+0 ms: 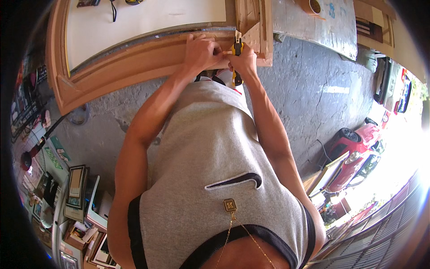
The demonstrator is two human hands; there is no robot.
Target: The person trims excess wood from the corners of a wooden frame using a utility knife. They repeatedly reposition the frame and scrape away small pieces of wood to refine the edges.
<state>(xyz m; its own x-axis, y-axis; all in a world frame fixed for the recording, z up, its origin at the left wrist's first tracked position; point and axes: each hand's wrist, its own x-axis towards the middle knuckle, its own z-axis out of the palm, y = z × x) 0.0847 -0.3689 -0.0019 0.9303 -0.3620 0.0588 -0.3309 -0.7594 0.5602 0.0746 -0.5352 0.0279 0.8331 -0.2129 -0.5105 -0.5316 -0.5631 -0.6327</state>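
A large brown wooden frame (134,67) with moulded edges lies in front of me around a white panel (148,15). At its near right corner my right hand (245,61) is closed around a yellow-and-black utility knife (238,67), whose tip points away from me over the frame. Close beside it, my left hand (201,54) rests at the frame's near rail with curled fingers. Its thumb and forefinger come together near the right hand's fingertips; whatever is between them is too small to make out.
A tape measure (133,2) lies on the panel's far side. To the right is a grey worktop (313,22) with a round brown container (311,6). Stacked picture frames (75,188) and a fan (33,163) stand at left. A red car (358,148) is parked outside at right.
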